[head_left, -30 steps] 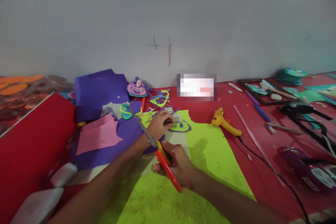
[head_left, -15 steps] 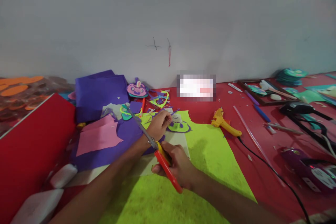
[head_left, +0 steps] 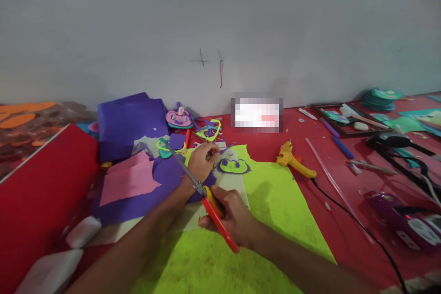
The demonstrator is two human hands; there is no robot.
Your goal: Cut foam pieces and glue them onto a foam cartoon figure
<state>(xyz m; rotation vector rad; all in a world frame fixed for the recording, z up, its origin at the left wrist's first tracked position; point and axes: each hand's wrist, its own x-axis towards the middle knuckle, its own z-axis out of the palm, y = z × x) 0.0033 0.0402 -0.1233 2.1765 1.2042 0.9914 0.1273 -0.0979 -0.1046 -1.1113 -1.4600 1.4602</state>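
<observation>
My right hand (head_left: 232,216) is closed round the red and yellow handles of a pair of scissors (head_left: 218,223), whose blades point up and left, above my left wrist. My left hand (head_left: 202,161) has its fingers curled together near the top of the yellow-green sheet (head_left: 279,202); whatever they hold, if anything, is too small to make out. Just right of those fingers lies a yellow-green cutout with a purple outline (head_left: 234,166). Pink paper (head_left: 129,179) rests on purple sheets (head_left: 138,126) to the left.
A yellow glue gun (head_left: 296,161) with a black cord lies on the red table (head_left: 262,140). A brown tray (head_left: 372,133), pens and a purple device (head_left: 403,220) are at the right. Paper scraps and a pink face cutout (head_left: 179,118) sit behind my left hand. A red board (head_left: 44,202) stands left.
My left hand has drawn slightly left, off the edge of the outlined cutout, so more of that cutout shows. My right hand and the scissors have hardly moved.
</observation>
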